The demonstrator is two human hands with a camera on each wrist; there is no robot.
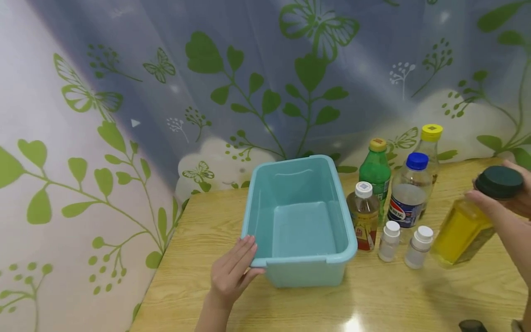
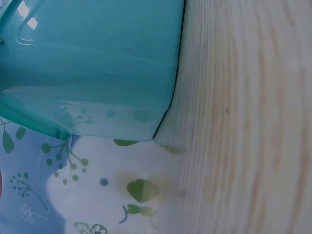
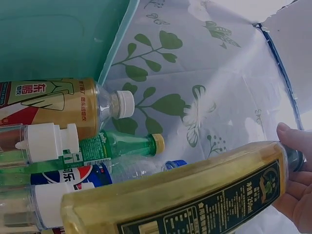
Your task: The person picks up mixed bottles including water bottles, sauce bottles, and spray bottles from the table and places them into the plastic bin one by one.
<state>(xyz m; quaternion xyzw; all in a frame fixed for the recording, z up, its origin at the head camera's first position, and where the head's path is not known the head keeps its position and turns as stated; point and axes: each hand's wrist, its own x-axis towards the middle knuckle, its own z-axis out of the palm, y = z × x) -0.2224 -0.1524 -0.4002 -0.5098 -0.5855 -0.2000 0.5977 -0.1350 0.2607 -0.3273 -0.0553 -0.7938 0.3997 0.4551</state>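
A light teal plastic bin (image 1: 307,272) stands on the table, its inside bare. My left hand (image 1: 232,272) rests on the rim at its near left corner, fingers straight and together; in the left wrist view only the bin's outer wall (image 2: 97,58) shows clearly. At the right, my right hand (image 1: 514,203) grips a bottle of yellow oil (image 1: 466,228) by its dark green cap and neck. The oil bottle leans, with its base toward two small white-capped bottles (image 1: 389,242) (image 1: 418,249). Its dark label (image 3: 219,207) shows in the right wrist view.
Right of the bin stand an amber drink bottle (image 1: 363,216), a green bottle (image 1: 375,168), a blue-capped Pepsi bottle (image 1: 408,193) and a yellow-capped clear bottle (image 1: 431,147). A patterned curtain (image 1: 249,92) hangs behind the wooden table (image 1: 207,221). A dark object (image 1: 473,326) shows at the bottom edge.
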